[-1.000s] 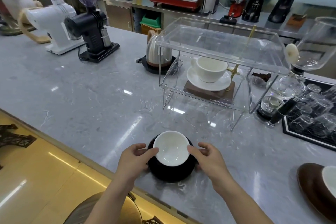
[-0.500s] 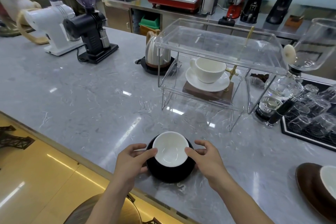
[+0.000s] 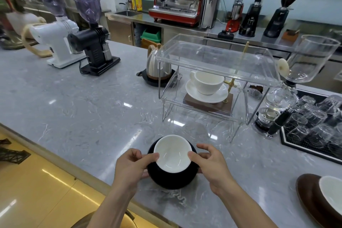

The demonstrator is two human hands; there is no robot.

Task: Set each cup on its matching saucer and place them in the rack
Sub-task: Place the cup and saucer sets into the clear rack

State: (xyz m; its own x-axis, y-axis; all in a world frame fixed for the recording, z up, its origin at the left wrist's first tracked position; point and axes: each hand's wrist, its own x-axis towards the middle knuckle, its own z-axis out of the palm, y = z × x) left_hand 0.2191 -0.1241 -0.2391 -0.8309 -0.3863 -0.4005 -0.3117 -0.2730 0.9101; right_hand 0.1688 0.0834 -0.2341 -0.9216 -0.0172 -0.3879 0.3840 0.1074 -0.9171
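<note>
Black cup (image 3: 173, 155), white inside, seated on black saucer (image 3: 172, 179) near counter (image 3: 83, 109) front edge. Gripped between left hand (image 3: 132, 167) and right hand (image 3: 211, 164), thumbs on rim, fingers curled under saucer. White cup (image 3: 207, 82) on white saucer (image 3: 206, 94) in clear rack (image 3: 214, 57) behind.

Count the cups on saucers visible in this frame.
3. A white cup on a white saucer in the rack; a black cup held by both hands; a brown cup, cut off at the right edge.
</note>
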